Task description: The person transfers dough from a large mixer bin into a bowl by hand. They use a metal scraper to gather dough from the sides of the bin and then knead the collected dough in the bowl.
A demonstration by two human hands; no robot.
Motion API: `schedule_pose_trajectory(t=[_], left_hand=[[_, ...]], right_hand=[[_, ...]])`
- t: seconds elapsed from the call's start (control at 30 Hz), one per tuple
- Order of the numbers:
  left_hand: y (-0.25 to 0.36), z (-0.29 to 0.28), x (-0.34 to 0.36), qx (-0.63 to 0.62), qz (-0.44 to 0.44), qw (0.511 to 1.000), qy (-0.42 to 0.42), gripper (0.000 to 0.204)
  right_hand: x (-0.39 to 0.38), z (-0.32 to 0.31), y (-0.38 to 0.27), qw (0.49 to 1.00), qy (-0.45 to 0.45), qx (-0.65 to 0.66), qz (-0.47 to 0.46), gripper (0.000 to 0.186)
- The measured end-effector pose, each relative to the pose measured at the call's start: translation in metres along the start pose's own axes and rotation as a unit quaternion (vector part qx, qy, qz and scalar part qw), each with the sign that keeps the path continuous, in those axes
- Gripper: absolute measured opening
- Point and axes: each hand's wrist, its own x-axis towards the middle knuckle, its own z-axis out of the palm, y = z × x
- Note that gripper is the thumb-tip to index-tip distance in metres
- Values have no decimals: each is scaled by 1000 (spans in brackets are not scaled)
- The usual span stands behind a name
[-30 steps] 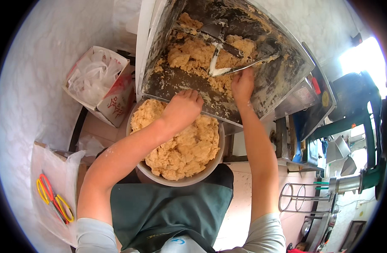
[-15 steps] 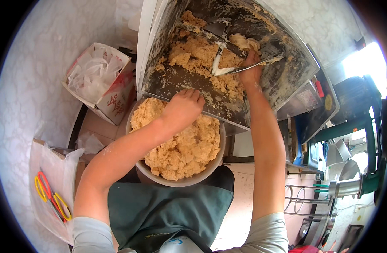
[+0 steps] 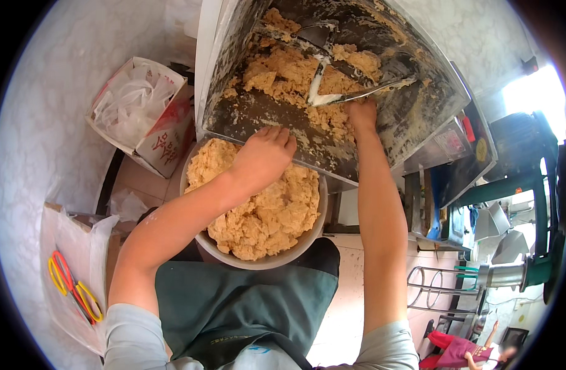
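My left hand [image 3: 267, 150] has its fingers curled over the front rim of a metal mixing trough [image 3: 240, 117], above a large round bowl [image 3: 323, 216]. Crumbly tan dough [image 3: 258, 209] fills that bowl, which sits at my lap. My right hand [image 3: 362, 115] reaches deep into the trough at its right side, beside more of the same dough [image 3: 289, 77]. Its fingers are hidden by the dough and the mixer's metal paddle [image 3: 323, 80], so their grip does not show. A lump of dough [image 3: 360, 60] rests behind the paddle bar.
Left of the trough stands a carton [image 3: 163, 145] stuffed with plastic bags. Red-and-yellow scissors [image 3: 73, 287] lie on a plastic-covered box [image 3: 55, 234]. A metal rack [image 3: 440, 290] is at the right. At the lower right another person [image 3: 455, 351] is in view.
My right hand has come back toward me, lower in the trough, leaving the dough lump behind the paddle. My left hand stays at the rim. Another person has come into view.
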Motion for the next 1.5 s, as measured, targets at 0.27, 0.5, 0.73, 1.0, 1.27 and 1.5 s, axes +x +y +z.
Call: schedule_pose_trajectory(t=[0.27,0.5,0.73,1.0,1.27,1.5], left_hand=[[-3,1,7,-13,34,999,18,43],[-21,1,5,-94,45,994,-2,46],[-53,-5,12,-165,31,985,-25,46],[-73,26,13,-107,-215,966,93,60],[-80,51,12,-105,-235,960,113,74],[-87,83,24,-144,-254,947,135,78]], right_hand=[[42,23,19,983,18,-166,-72,110],[53,35,46,995,16,1,-101,124],[43,4,-6,988,-131,79,-16,144],[45,1,-11,970,-181,155,-53,121],[52,9,8,964,-219,153,6,109],[60,40,45,995,-65,35,-72,80]])
